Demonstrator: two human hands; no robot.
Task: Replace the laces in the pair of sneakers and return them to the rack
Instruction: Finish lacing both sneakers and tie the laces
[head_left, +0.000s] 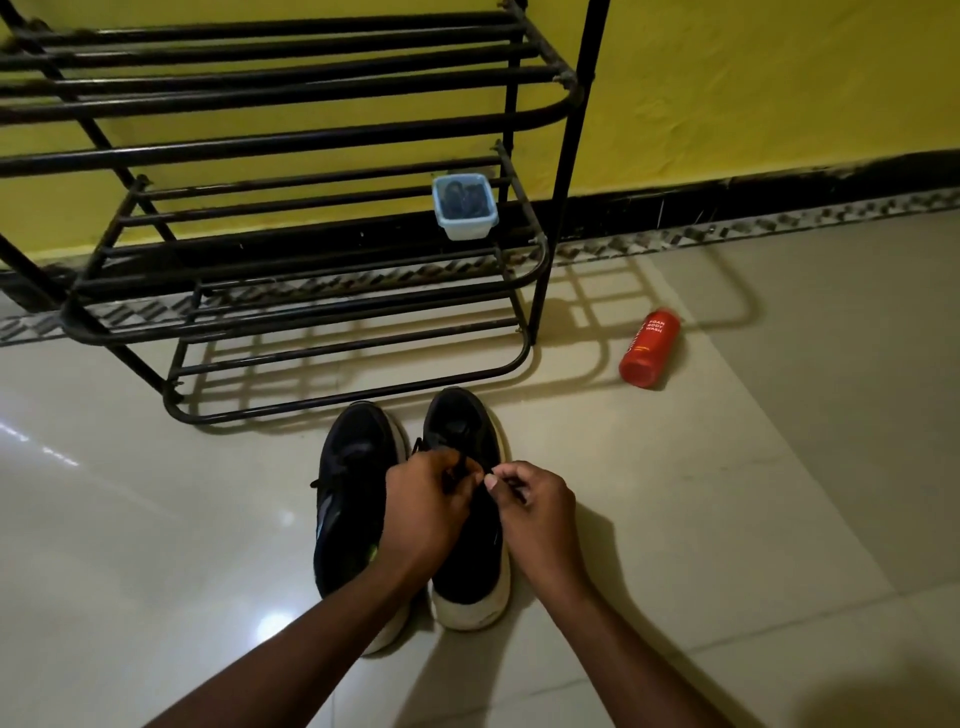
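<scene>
The pair of black, white-soled sneakers (358, 499) stands on the pale tiled floor (156, 519) just before the black metal rack (311, 291), handy for returning. Over the right-side shoe, the left hand (431, 499) and right hand (535, 504) each pinch the black lace (514, 492) with curled fingers (496, 480), probably to work it at the eyelets.

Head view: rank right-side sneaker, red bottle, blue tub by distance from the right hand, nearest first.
1. Right-side sneaker: under the right hand, whose fingers pinch its lace.
2. Red bottle: lying on the floor, forward-right.
3. Blue tub: on the rack shelf, farthest back.
</scene>
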